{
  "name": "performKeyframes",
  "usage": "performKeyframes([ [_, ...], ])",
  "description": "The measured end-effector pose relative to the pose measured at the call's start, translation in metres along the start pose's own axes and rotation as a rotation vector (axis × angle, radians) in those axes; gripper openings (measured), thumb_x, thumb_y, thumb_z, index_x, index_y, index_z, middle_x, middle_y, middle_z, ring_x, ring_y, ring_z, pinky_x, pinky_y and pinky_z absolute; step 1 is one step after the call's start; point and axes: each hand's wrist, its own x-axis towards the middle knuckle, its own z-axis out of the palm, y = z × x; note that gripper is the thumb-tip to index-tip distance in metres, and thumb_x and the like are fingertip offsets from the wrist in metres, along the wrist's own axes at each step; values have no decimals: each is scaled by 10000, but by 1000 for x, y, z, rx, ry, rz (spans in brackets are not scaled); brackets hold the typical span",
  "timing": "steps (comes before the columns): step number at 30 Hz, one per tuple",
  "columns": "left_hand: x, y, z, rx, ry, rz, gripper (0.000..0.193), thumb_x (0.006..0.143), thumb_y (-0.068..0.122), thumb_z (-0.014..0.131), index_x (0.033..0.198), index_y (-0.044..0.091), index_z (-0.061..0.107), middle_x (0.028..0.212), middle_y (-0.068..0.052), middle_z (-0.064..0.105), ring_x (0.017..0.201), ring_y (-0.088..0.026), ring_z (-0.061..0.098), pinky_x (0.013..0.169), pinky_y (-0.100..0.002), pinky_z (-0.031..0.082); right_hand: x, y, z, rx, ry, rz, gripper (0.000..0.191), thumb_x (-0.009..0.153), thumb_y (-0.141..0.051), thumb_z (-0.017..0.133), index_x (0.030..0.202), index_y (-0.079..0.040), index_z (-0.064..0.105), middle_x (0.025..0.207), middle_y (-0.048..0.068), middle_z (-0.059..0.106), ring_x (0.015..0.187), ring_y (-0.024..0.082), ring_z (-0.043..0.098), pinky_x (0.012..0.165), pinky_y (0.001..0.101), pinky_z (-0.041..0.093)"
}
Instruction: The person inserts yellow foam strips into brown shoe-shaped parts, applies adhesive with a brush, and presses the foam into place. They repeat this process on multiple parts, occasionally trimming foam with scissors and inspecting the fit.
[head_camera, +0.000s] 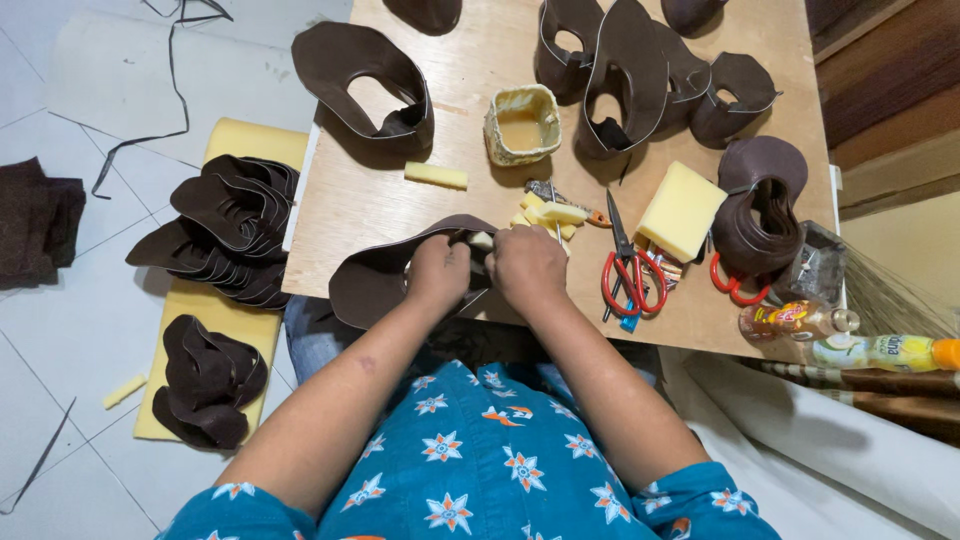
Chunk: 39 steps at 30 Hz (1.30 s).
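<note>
A dark brown leather shoe-upper piece (372, 278) lies at the near edge of the wooden board (470, 190). My left hand (440, 270) grips its inner edge. My right hand (527, 264) presses beside it, fingers closed on the same piece and a small yellow foam strip (482, 240). More yellow foam bits (556, 212) lie just beyond my fingers. A glue-crusted tub (522, 124) with tan glue stands further back.
Red-handled scissors (632, 268) and a yellow foam block (681, 210) lie right of my hands. Finished brown uppers (366, 88) stand at the back. Stacked brown pieces (232, 230) rest on yellow foam on the floor, left. Two bottles (880, 352) lie at the right.
</note>
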Motion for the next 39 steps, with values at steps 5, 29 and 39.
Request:
performKeyframes([
  [5,-5,0,-4,-86,54,159,288,852,254,587,1012,36,685,899,-243,700,882,-453,660,770,-519,516,-1,0,5,118,125,-45,231,855,-337,714,856,-110,760,874,123,648,879,328,632,730,475,518],
  [29,13,6,-13,-165,-216,-40,361,793,121,691,1104,-19,574,844,-128,706,779,-232,698,724,-364,548,13,6,-14,384,158,-294,192,836,-160,777,1021,-152,726,1061,101,675,878,341,679,736,442,539],
  [39,3,6,-12,-61,-230,-1,227,808,156,696,918,12,559,798,-141,658,742,-284,665,694,-408,520,19,10,3,722,58,1,454,770,-239,808,1113,-88,552,914,98,686,826,340,697,714,447,535],
])
